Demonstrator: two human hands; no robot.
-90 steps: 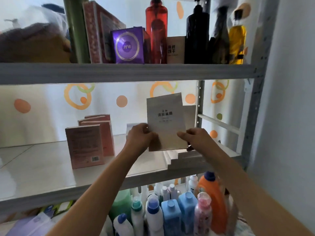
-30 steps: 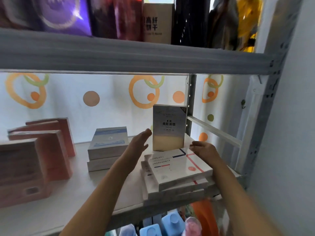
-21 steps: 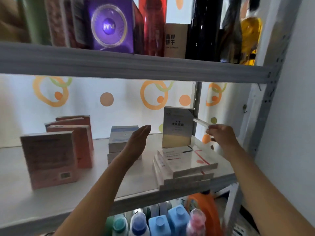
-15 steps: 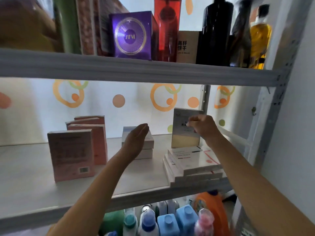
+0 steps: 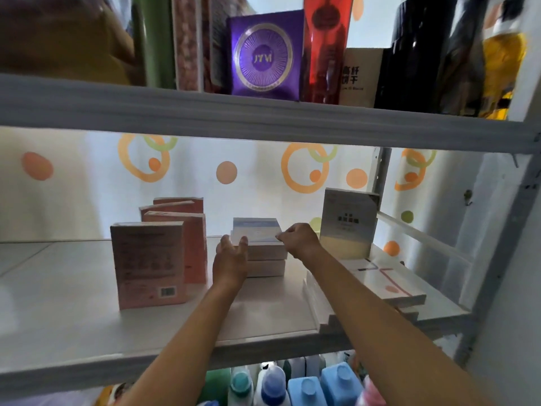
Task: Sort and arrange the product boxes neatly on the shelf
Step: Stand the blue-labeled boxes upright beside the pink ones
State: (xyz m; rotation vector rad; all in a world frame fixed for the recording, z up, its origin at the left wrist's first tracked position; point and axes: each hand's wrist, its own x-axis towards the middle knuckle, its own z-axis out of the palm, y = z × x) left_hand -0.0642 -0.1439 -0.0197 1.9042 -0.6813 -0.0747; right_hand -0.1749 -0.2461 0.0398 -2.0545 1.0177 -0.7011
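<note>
On the middle shelf [image 5: 73, 326] a stack of three flat blue-and-white boxes [image 5: 257, 234] lies at the centre back. My left hand [image 5: 231, 259] reaches its straight fingers against the stack's left side. My right hand [image 5: 298, 240] has its fingers curled at the right corner of the top box and pinches it. A silver-white box [image 5: 347, 227] stands upright just right of my right hand. Several pink boxes [image 5: 149, 265] stand upright in a row to the left. A stepped stack of flat white boxes with red lines [image 5: 386, 285] lies at the shelf's right front.
The upper shelf [image 5: 263, 118] carries a purple box [image 5: 265, 57], a red bottle [image 5: 325, 48], a tan box [image 5: 360, 77] and dark and yellow bottles. Detergent bottles [image 5: 307, 388] stand below. A metal post [image 5: 494, 259] and side rail [image 5: 421, 232] bound the right side.
My right hand left the upright silver-white box and moved left to the top blue-and-white box. My left hand reached forward to the stack's left side.
</note>
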